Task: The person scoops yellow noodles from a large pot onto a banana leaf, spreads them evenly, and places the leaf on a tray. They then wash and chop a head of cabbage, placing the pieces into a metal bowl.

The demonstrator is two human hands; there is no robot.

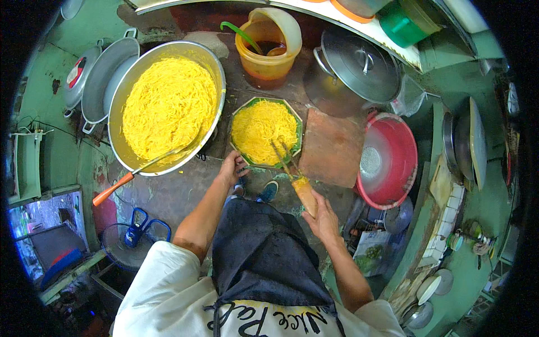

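Yellow noodles [261, 126] fill an octagonal tray [298, 137] lined with green leaf, in front of me. My left hand [233, 167] is at the tray's lower-left edge with fingers apart; whether they bear on the rim is hard to tell. In my right hand [322, 217] is a pronged metal utensil [305, 193] with a thick light-brown handle. Its tines reach over the noodles at the tray's lower right. To the left, a large metal basin [223, 90] holds a heap of yellow noodles [168, 101]. An orange-handled utensil [113, 188] leans across its near rim.
Behind the tray stands a plastic bucket [268, 63] of dark reddish liquid with a green-handled ladle [242, 33]. A lidded metal pot [362, 67], a brown board [332, 147] and a red tub [396, 168] are on the right. A fan [126, 246] stands lower left.
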